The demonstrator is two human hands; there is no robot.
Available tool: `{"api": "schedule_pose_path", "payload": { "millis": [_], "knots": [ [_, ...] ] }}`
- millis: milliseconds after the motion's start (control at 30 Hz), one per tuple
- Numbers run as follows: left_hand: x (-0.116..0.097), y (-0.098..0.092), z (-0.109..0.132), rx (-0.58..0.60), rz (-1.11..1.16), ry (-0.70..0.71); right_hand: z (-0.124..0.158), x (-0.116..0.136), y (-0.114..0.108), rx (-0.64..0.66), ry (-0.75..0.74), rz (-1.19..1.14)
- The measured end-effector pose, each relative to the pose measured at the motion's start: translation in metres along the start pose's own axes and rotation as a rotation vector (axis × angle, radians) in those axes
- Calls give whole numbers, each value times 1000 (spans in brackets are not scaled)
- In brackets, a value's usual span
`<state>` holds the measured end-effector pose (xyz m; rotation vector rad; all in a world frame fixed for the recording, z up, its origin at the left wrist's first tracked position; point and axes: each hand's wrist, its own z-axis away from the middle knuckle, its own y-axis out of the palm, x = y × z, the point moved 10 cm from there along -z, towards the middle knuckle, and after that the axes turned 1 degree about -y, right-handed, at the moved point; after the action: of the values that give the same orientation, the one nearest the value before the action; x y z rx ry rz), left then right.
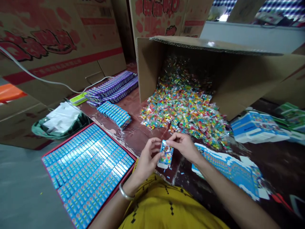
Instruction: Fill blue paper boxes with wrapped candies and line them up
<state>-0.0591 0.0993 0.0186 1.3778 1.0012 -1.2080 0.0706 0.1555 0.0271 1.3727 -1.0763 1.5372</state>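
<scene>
A small blue printed carton (167, 155) is held in front of my body, its white bottom flap hanging open towards me. My left hand (149, 157) grips it along the left side, thumb on the front face. At the upper end, the fingers of my right hand (186, 147) are closed on the carton's top edge; what they do behind it is hidden. Just beyond my hands lies a heap of small clear packets of colourful candies (186, 111), spilling from a cardboard box on its side (147, 66). Flat, unfolded blue cartons (221, 165) lie fanned out beneath my right forearm.
Left of me, a red-edged tray (53, 147) holds rows of filled-looking blue cartons. Behind it stand a row of blue cartons (114, 114), purple cartons (114, 86) and a green bag of white paper (60, 122). Stacked flat cartons (258, 125) are at right. A white cable (47, 82) hangs across the left.
</scene>
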Motion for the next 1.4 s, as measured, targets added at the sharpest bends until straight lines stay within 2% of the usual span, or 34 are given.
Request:
{"api": "schedule_pose_path", "payload": {
  "millis": [167,300,467,567,733,800,867,933,1000,1067,1133,1200,1300,1400],
  "knots": [
    [-1,3,1,57,-15,-34,-5,-8,-2,44,54,-39],
    [-2,4,1,84,-38,-47,-5,-6,-3,43,44,54],
    [0,5,1,103,-40,-68,0,15,-3,26,-78,215],
    [0,1,-1,74,-3,-63,9,26,3,49,-160,264],
    [2,-5,-3,31,57,-53,19,10,12,101,-83,299],
    [6,-6,-3,29,78,-69,17,2,15,133,-47,221],
    [11,-8,-2,23,104,-86,8,-5,19,207,-8,121],
    [18,-14,-3,-6,123,-108,-9,-5,20,247,-21,151],
    [26,-25,-3,-77,115,-135,-34,2,12,167,-114,363],
    [33,-41,-2,-176,89,-160,-58,14,7,28,-243,666],
    [37,-56,0,-262,89,-188,-78,18,18,-4,-327,925],
    [38,-66,4,-318,148,-223,-93,14,35,32,-353,1051],
    [40,-70,10,-332,286,-280,-106,6,49,65,-350,1061],
    [41,-69,12,-302,379,-307,-110,5,47,78,-345,1031]
  ]
}}
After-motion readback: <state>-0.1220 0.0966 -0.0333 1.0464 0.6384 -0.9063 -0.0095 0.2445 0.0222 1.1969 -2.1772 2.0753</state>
